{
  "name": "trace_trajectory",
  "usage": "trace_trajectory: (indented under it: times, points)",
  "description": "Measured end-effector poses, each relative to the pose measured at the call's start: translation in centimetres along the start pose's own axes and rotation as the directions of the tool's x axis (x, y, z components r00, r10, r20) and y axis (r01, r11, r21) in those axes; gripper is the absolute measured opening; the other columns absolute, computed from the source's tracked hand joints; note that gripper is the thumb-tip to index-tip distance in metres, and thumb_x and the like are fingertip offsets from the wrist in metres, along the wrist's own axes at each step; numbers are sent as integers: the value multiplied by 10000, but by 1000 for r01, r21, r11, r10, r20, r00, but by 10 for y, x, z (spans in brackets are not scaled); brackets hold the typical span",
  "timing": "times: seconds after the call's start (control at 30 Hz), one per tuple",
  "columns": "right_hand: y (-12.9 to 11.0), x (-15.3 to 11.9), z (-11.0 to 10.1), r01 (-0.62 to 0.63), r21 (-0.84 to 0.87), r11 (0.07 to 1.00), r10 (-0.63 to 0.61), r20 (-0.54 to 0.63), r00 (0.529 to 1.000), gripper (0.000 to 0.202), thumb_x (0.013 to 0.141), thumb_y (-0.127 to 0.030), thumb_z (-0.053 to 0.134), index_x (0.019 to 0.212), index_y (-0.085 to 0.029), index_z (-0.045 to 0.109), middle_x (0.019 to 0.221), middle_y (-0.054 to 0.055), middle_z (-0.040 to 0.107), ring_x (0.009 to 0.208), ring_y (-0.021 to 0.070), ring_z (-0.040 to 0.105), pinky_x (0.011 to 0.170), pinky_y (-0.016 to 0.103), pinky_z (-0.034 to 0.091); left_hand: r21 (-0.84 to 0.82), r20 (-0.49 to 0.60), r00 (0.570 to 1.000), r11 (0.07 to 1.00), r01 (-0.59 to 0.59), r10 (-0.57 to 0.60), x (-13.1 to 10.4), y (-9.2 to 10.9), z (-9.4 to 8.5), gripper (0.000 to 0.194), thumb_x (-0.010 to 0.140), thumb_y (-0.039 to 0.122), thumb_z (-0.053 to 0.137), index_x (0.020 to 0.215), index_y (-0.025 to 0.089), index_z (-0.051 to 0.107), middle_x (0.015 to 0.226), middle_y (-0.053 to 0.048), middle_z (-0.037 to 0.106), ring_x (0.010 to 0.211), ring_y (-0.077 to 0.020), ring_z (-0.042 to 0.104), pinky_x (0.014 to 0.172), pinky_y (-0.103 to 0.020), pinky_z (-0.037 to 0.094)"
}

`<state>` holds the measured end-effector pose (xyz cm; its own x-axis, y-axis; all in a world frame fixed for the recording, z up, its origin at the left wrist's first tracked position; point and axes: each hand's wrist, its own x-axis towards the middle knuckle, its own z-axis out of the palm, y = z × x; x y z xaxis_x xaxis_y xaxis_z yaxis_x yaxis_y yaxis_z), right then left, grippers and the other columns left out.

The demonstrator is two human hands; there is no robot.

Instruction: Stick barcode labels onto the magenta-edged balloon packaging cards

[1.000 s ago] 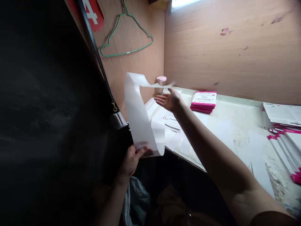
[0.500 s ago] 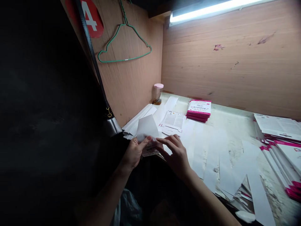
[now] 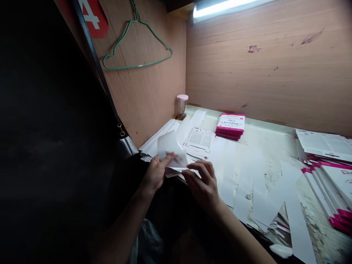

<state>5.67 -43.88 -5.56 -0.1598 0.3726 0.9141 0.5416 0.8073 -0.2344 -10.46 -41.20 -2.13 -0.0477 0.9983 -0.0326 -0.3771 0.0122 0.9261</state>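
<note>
A thin white sheet, slightly see-through and bent upward, is in my left hand, its thumb pressed on top. Beneath the sheet, the edge of a printed card shows in part. My right hand has its thumb and forefinger pinched at the sheet's lower right edge, with the other fingers curled. Just beyond the hands lie printed cards with a cut-out flap line. Long white paper strips are piled to the left of them.
A pink-edged stack of cards and a pink-lidded jar stand at the back. More stacks lie at the right. White strips cover the worn tabletop. A green hanger and a strapped silver bag hang left.
The sheet's lower edge has come down over the printed card, hiding most of its print. My right fingers have moved slightly down along the edge. The whole view has shifted a little.
</note>
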Motion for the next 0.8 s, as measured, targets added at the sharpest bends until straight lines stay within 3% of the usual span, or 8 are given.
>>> trace_trajectory:
  times: [0.07, 0.13, 0.27, 0.33, 0.47, 0.57, 0.67, 0.8]
  points:
    - [-12, 1, -7, -13, 91, 996, 14, -9, 1000, 262, 816, -10, 624, 975, -218, 633, 961, 67, 663, 959, 222, 534, 815, 399, 490, -44, 27, 996, 995, 87, -85, 13, 9, 0, 300, 658, 358, 837, 794, 109, 740, 729, -55, 751, 659, -170, 688, 651, -247, 535]
    - [-28, 4, -6, -173, 277, 945, 183, -10, 983, 209, 813, -34, 640, 912, -215, 604, 875, 41, 652, 879, 192, 555, 759, 351, 496, -90, 33, 992, 988, 121, -119, 26, 15, 1, 315, 611, 361, 860, 742, 101, 741, 685, -48, 741, 617, -147, 670, 630, -225, 522]
    - [-60, 12, 28, -602, 579, 550, 583, 250, 773, 184, 852, -248, 665, 789, -209, 496, 706, -24, 540, 620, 111, 515, 554, 241, 461, -155, 0, 999, 987, 52, -53, 40, 16, 11, 302, 604, 315, 868, 799, 128, 732, 731, -33, 753, 643, -146, 688, 659, -231, 530]
    - [-68, 10, 49, -644, 550, 532, 607, 283, 743, 219, 843, -314, 675, 789, -208, 491, 690, -33, 536, 573, 97, 496, 519, 224, 441, -142, -7, 1000, 990, 24, -25, 40, 13, 17, 309, 644, 317, 850, 867, 145, 724, 765, -34, 758, 657, -154, 700, 651, -243, 537]
    - [-54, -1, 61, -517, 271, 812, 522, 58, 851, 434, 770, -384, 751, 1079, -198, 508, 699, -33, 535, 553, 117, 500, 509, 243, 430, -134, 3, 1000, 991, 10, -10, 37, 15, 20, 315, 649, 331, 850, 854, 139, 708, 738, -33, 751, 637, -158, 703, 604, -238, 548]
    - [-22, 2, 43, -354, 79, 932, 361, -117, 925, 469, 780, -340, 749, 1147, -209, 488, 933, 71, 583, 844, 215, 582, 721, 359, 498, -128, 17, 1000, 992, 18, -16, 34, 22, 17, 334, 607, 326, 877, 809, 125, 702, 708, -29, 746, 610, -151, 697, 595, -232, 554]
    - [10, 16, 26, -259, 6, 966, 259, -39, 965, 290, 846, -221, 670, 1100, -225, 529, 1047, 95, 613, 985, 245, 558, 839, 426, 452, -103, 65, 998, 995, 12, -5, 30, 27, 14, 361, 629, 373, 863, 836, 120, 710, 735, -45, 753, 644, -171, 713, 634, -253, 570]
    - [28, 30, 19, -187, 32, 982, 186, 39, 982, 202, 872, -170, 640, 1062, -233, 609, 783, 12, 633, 780, 185, 539, 752, 361, 436, 33, 259, 965, 999, 24, -32, 23, 27, 11, 374, 675, 352, 841, 928, 109, 713, 821, -87, 765, 776, -233, 738, 734, -310, 583]
